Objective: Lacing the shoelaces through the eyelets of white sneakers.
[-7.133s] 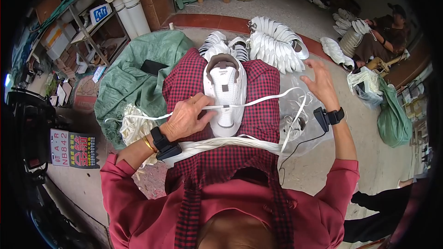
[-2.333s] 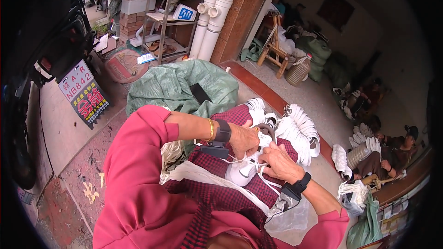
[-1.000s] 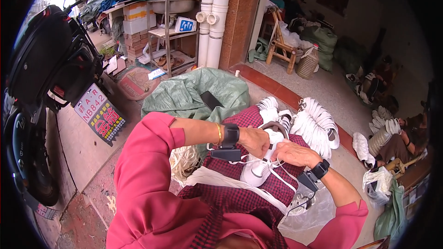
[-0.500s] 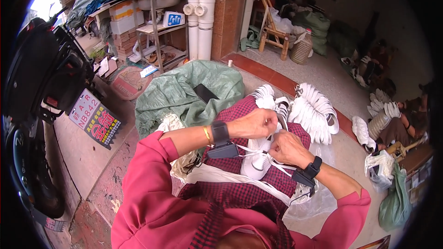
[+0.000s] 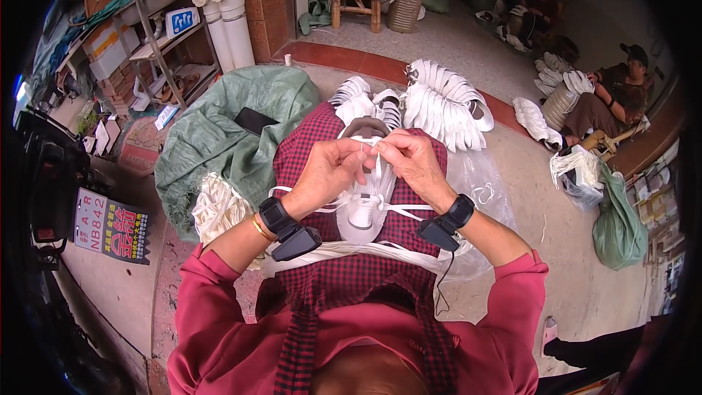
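The fingers of the left hand point(image 5: 325, 175) and the right hand point(image 5: 418, 168) were pinched close together, gripping a white lace point(image 5: 378, 168). Just beneath them lay the white shoe point(image 5: 360, 225), on the checked apron point(image 5: 300, 152). A bundle of laces point(image 5: 344, 251) stretched bodyward of the fingers. Beyond them to the right stood stacked white shoe pieces point(image 5: 446, 113); farther left, a dark phone point(image 5: 254, 121) rested on a green sack point(image 5: 212, 124).

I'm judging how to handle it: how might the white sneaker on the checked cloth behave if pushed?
The white sneaker would probably rock or shift, since the checked cloth beneath it looks soft. It would likely drag its thin white lace along, as the lace trails out on both sides.
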Tool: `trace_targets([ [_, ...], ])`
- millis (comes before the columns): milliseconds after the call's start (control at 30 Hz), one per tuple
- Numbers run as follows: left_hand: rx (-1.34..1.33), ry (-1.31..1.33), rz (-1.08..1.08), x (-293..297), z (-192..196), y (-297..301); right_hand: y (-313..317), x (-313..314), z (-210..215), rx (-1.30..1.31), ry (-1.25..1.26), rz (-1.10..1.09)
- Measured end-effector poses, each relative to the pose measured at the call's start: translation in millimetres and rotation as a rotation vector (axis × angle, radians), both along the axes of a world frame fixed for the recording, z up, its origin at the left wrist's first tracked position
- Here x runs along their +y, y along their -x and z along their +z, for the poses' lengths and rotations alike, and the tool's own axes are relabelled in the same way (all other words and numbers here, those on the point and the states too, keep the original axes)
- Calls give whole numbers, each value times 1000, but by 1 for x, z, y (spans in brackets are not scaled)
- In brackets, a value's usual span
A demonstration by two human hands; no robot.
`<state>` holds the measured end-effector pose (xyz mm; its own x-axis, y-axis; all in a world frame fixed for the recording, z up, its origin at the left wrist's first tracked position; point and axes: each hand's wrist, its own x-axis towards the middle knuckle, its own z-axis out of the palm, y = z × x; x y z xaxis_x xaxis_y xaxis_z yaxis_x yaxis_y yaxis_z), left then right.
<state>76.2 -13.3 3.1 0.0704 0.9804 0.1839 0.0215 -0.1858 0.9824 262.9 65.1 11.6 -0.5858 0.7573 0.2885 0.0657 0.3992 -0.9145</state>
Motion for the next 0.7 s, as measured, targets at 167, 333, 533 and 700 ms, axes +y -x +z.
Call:
trace_targets([
  [167,-331,284,-96,-6,7,-3,8,-14,10,49,-142,-95],
  [333,-364,326,-78,-5,4,-7,5,-3,11,-57,-217,-41],
  [533,38,-53,-146,-10,89,5,5,-4,-5,-186,-524,76],
  [700,-105,-598,-8,38,249,44,-7,4,-8,-184,-479,78],
])
